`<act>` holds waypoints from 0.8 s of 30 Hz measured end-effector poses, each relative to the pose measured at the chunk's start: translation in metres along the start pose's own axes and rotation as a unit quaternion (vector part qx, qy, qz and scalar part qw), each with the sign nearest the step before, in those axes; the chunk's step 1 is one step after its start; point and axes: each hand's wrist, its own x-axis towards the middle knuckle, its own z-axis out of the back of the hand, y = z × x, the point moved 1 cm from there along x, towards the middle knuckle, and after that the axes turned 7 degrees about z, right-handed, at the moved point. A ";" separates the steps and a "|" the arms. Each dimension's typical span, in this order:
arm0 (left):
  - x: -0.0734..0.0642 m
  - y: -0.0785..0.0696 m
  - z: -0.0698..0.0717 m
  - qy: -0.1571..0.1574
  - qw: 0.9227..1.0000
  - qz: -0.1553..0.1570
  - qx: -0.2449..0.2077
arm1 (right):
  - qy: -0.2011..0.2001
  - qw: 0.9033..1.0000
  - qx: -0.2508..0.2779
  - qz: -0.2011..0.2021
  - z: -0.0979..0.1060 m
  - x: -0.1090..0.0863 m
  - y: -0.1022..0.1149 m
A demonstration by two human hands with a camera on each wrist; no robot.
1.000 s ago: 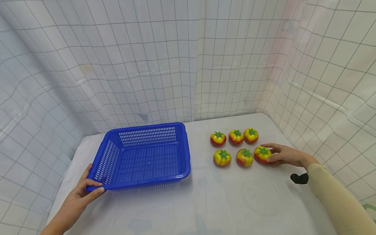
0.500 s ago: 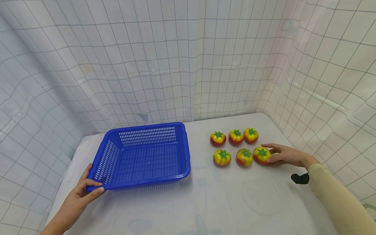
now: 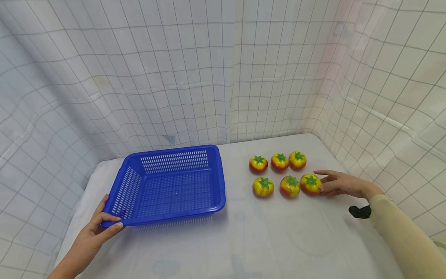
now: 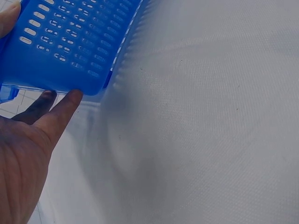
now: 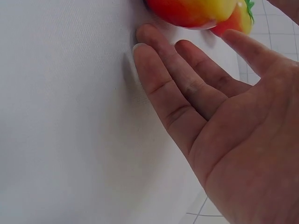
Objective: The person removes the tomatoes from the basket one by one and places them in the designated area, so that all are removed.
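On the left in the head view stands a blue plastic basket (image 3: pixel 174 193) with slotted walls. My left hand (image 3: pixel 90 236) holds its near left corner, the fingers spread along the rim. The left wrist view shows fingertips of the left hand (image 4: pixel 32 140) against the basket's wall (image 4: pixel 60 70). My right hand (image 3: pixel 345 185) lies beside the nearest toy tomato (image 3: pixel 311 184), yellow and red with a green star-shaped top. Its fingers are loosely extended; in the right wrist view a gap shows between the right hand (image 5: pixel 219 107) and the tomato (image 5: pixel 191 9).
Several similar toy tomatoes (image 3: pixel 290 186) stand in two rows right of the basket, on a white-covered table (image 3: pixel 258 240). Gridded white curtains (image 3: pixel 195 69) enclose the back and both sides.
My right hand has drawn slightly to the right, away from the nearest tomato. That tomato shifted very slightly left earlier. The left hand and basket have stayed put.
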 end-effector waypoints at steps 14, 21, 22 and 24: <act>-0.005 -0.006 0.008 -0.008 0.996 -0.006 0.088 | -0.053 0.996 -0.071 0.024 0.006 -0.007 0.007; -0.006 -0.017 0.011 -0.010 0.989 -0.013 0.148 | -0.121 0.982 -0.135 0.051 0.009 -0.011 0.021; -0.007 -0.019 0.012 -0.007 0.988 -0.011 0.155 | -0.127 0.981 -0.138 0.050 0.009 -0.012 0.023; -0.009 -0.023 0.013 -0.001 0.984 -0.006 0.177 | -0.136 0.978 -0.152 0.047 0.007 -0.012 0.028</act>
